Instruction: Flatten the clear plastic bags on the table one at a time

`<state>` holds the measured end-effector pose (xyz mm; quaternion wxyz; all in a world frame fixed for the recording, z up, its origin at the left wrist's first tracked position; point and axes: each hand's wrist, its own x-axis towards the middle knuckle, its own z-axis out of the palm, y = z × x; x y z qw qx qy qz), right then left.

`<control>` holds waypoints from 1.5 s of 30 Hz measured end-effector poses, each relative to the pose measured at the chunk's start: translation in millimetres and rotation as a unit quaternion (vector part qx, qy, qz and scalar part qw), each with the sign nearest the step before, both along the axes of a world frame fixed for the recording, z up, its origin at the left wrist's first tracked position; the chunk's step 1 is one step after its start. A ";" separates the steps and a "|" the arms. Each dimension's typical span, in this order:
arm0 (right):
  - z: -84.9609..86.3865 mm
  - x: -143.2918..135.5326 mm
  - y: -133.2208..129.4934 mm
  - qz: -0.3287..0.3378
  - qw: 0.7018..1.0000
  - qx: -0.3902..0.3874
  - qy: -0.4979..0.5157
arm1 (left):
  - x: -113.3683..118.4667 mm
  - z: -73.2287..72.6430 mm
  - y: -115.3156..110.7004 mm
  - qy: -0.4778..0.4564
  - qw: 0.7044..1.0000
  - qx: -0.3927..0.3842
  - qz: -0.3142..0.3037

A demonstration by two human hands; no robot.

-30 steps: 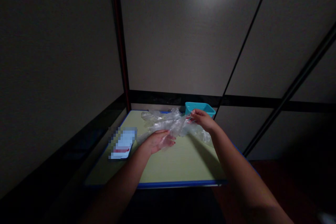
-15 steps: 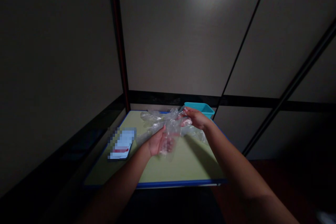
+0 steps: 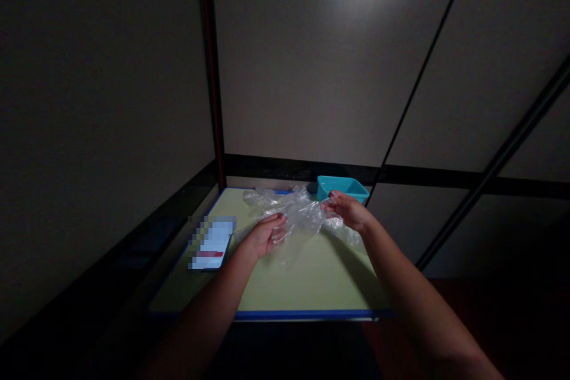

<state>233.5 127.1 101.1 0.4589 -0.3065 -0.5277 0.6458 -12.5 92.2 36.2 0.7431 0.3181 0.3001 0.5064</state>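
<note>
Between my two hands stretches a crumpled clear plastic bag (image 3: 303,219), its loose lower part hanging over the table. My left hand (image 3: 266,236) is closed on the bag's left side, thumb on top and fingers partly seen through the film. At the bag's right end my right hand (image 3: 350,212) pinches the plastic between thumb and fingers. More clear plastic (image 3: 258,199) lies crumpled behind my left hand. Another patch of clear film (image 3: 350,234) rests on the table below my right hand. Where one piece ends and another begins is hard to make out.
The pale yellow-green table (image 3: 307,291) has a blue edge. A lit phone (image 3: 214,244), partly pixelated, lies at its left. Behind my right hand stands a turquoise plastic basket (image 3: 341,183). Dark-trimmed wall panels (image 3: 303,83) rise directly behind the table.
My hands have moved slightly apart, drawing the bag wider between them. The left hand, formerly behind the film with fingers spread, is now closed on its side. The view has shifted slightly.
</note>
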 end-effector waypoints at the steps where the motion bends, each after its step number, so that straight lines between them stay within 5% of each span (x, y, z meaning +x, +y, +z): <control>1: -2.2 2.5 -1.5 -0.015 1.000 0.003 0.007 | 1.3 -0.1 -1.3 0.001 1.000 0.010 -0.008; 9: -25.0 -7.0 -25.5 -0.109 0.977 -0.094 0.160 | 8.6 -2.3 -0.9 -0.017 0.999 0.044 0.021; 15: -52.7 -38.8 -47.6 -0.078 0.967 -0.232 0.077 | 11.3 -4.0 -1.2 -0.024 0.998 0.045 0.025; 20: -71.2 -54.4 -48.2 -0.084 0.981 -0.177 0.016 | 13.8 -10.0 -1.4 -0.017 1.000 0.020 0.003; 26: -71.0 -50.9 -39.3 -0.077 0.991 -0.102 -0.027 | 12.0 -18.0 6.2 -0.020 0.999 -0.046 -0.017; 31: -59.5 -45.7 -38.3 -0.061 0.995 -0.034 -0.065 | 9.5 -18.2 11.4 -0.036 0.997 -0.067 0.006; 38: -32.4 -27.7 -39.4 -0.046 0.994 0.038 -0.092 | 6.7 2.6 -5.2 -0.098 0.995 0.006 0.027; 45: -59.0 -21.5 -20.5 -0.087 0.977 0.064 -0.186 | 9.0 -6.5 -8.4 0.022 0.998 0.020 -0.063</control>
